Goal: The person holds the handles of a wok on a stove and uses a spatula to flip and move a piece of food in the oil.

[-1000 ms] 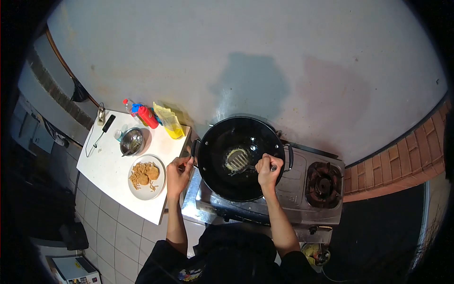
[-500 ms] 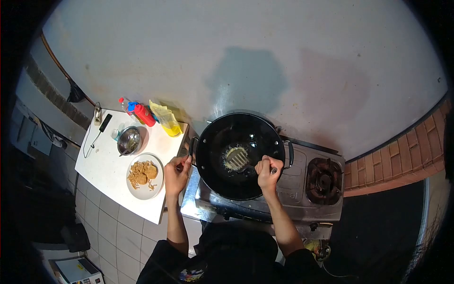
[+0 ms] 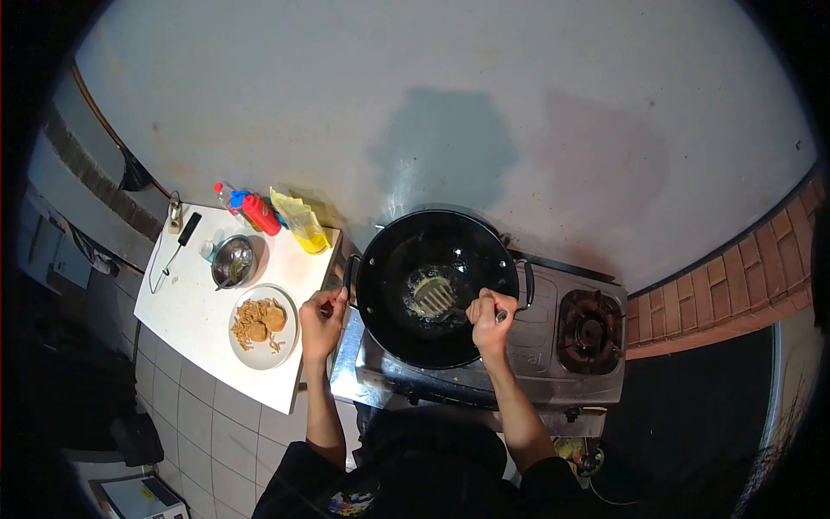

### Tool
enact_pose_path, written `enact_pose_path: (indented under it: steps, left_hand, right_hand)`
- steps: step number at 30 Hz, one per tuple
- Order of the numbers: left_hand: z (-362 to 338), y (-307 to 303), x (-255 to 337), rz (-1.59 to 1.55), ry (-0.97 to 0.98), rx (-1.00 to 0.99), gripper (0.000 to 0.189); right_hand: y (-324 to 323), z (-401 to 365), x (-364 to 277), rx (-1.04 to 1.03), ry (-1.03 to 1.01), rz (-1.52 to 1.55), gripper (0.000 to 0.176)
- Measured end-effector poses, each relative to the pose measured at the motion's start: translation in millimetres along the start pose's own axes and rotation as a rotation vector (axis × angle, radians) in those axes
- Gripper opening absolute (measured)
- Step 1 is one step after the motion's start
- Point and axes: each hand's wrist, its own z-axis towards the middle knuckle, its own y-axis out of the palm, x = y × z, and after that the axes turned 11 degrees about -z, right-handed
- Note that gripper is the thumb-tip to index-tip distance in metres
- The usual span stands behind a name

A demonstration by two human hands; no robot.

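A black wok (image 3: pixel 393 333) sits over the left part of the stove. My right hand (image 3: pixel 491 322) is closed around the handle of a slotted spatula (image 3: pixel 434 297), whose head rests in the wok. Beneath and around the spatula head is a pale frying piece of food (image 3: pixel 421 284), bubbling in oil and partly covered. At the wok's left side, my left hand (image 3: pixel 321 327) pinches the lower end of the wok handle (image 3: pixel 347 273). Close to that hand stands a white plate (image 3: pixel 251 358) with fried patties and thin fried strips.
The stove (image 3: pixel 540 342) has a bare burner (image 3: pixel 590 331) at right. On the white table (image 3: pixel 186 303) are a metal bowl (image 3: pixel 233 261) with a utensil, a red bottle (image 3: pixel 261 215), a yellow oil pouch (image 3: pixel 303 227) and a black-handled tool (image 3: pixel 189 229). A wall rises behind.
The spatula head has tilted and shifted slightly over the food in the wok. Both hands keep their grips, and the whole view has drifted a little.
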Motion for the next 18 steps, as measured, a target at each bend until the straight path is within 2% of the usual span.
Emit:
enact_pose_path:
  steps: [4,18]
  left_hand:
    - [1,-1,3,0.001,0.05,-0.011,0.023]
    - [4,0,-2,-0.01,0.048,0.008,0.023]
  right_hand:
    - [2,3,2,0.017,0.01,-0.062,0.037]
    - [9,20,-3,0.018,0.074,-0.166,0.034]
